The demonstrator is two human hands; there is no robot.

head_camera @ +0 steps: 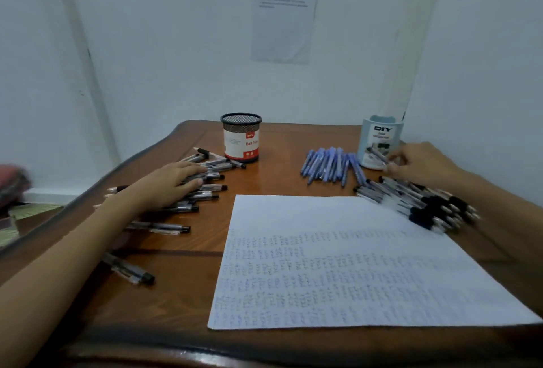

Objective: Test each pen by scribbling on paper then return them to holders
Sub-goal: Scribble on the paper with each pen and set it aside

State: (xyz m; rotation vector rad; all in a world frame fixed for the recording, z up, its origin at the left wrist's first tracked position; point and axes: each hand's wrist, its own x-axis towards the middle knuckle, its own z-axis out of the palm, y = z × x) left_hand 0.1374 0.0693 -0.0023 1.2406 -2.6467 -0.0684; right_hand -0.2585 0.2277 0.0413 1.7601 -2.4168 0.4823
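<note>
Your left hand (173, 181) lies flat on the heap of clear pens (214, 187) beside the mesh holder (241, 138), with the fingers straight and close together, pressing rather than gripping. Your right hand (423, 163) has its fingers curled and pinches a dark pen (378, 155) just in front of the pale blue holder (380, 135).

The paper (352, 265) carries rows of scribbles over its lower two thirds, so a good share of the testing looks done; only the top strip is bare. The returning looks barely begun. No pen shows above either holder's rim, and all the pens in view lie on the counter (279, 182):

- the clear heap on the left, with a few strays nearer you
- the blue pens (329, 166) fanned between the holders
- the black-grip pens (426, 206) at the paper's far right corner

You cannot tell from here which piles have been tested.
</note>
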